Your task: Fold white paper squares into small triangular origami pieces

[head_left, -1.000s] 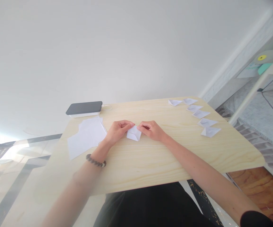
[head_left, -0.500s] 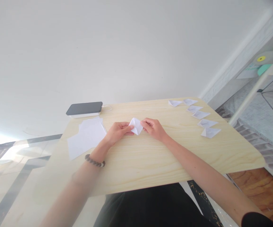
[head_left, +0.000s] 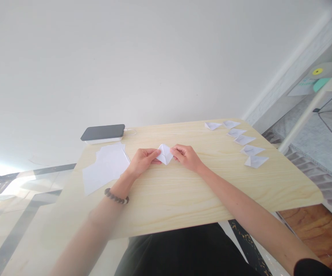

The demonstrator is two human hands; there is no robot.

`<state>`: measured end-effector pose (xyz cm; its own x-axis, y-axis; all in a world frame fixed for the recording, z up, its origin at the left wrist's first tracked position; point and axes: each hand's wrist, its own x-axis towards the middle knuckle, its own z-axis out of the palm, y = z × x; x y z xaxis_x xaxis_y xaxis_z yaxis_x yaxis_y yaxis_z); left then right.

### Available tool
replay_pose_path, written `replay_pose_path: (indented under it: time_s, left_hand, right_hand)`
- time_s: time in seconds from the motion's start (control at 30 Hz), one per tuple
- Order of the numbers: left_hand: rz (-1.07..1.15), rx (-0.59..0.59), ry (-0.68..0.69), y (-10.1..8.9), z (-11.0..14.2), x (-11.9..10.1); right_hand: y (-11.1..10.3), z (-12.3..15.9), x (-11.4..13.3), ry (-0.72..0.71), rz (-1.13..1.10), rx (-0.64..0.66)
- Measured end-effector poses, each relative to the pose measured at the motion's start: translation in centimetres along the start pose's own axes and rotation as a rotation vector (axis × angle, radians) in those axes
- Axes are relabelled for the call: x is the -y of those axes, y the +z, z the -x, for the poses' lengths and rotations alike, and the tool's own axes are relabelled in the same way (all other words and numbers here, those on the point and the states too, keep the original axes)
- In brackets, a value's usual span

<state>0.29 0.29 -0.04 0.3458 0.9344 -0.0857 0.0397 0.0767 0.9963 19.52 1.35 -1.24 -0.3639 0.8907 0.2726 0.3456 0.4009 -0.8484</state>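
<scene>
A small piece of folded white paper (head_left: 165, 155), roughly diamond-shaped with creases across its face, is held between my two hands over the middle of the table. My left hand (head_left: 144, 160) pinches its left corner, thumb on top and fingers partly hidden beneath. At the opposite corner, my right hand (head_left: 187, 156) grips the paper between thumb and bent forefinger. Loose sheets of white paper (head_left: 105, 166) lie overlapping to the left of my left hand. Several folded paper pieces (head_left: 256, 161) of pointed shape sit in a curved row on the right.
The light wooden table (head_left: 183, 203) stands against a pale wall (head_left: 160, 61). At its back left lies a dark-topped, white-sided device (head_left: 104, 133) with a white cable (head_left: 131, 131). Beyond the right edge is a white metal frame (head_left: 300, 122).
My left thumb has shifted slightly left on the folded paper, showing more of its face. Both hands keep hold at nearly the same spot.
</scene>
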Motion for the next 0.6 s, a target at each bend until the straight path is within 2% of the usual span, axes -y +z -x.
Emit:
replay_pose_path:
  time_s: [0.37, 0.6]
  left_hand:
    - [-0.216, 0.040, -0.027, 0.04, 0.13, 0.05]
    - [-0.225, 0.028, -0.039, -0.05, -0.21, 0.76]
  right_hand:
    - [0.09, 0.21, 0.32, 0.009, -0.019, 0.056]
    - [0.03, 0.22, 0.51, -0.012, 0.043, 0.073]
